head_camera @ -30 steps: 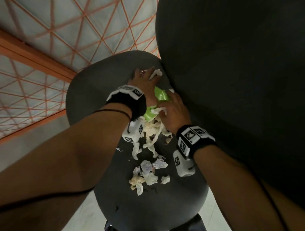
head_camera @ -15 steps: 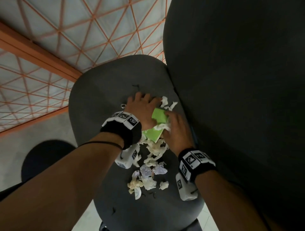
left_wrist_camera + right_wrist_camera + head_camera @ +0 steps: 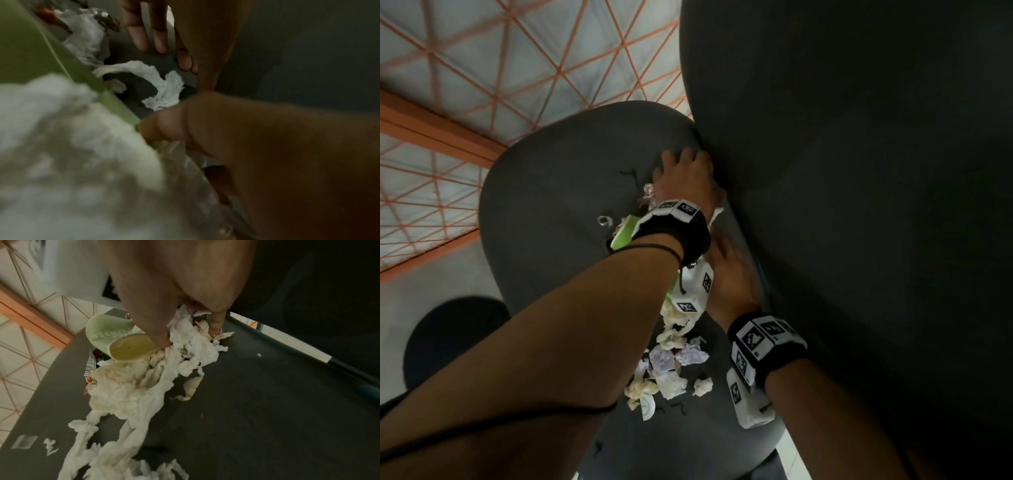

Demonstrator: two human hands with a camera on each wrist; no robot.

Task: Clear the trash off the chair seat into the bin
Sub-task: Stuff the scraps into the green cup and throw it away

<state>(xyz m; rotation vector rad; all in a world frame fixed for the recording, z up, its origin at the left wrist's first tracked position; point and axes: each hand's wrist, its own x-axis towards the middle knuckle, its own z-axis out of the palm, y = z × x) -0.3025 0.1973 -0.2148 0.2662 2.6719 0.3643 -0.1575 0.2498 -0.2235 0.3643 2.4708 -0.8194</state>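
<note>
Dim room, low light. Floor [image 3: 465, 68] of pale tiles with an orange triangular grid pattern. A wide orange band [image 3: 431, 132] runs diagonally across it at left. Below the band, more patterned tile, then a plain grey floor patch [image 3: 431, 274]. Dark round shape [image 3: 452, 339] at lower left, blurred, can't tell what. Dark grey backrest [image 3: 859, 171] fills the right side. Pale floor strip [image 3: 796, 455] shows at bottom right edge.
</note>
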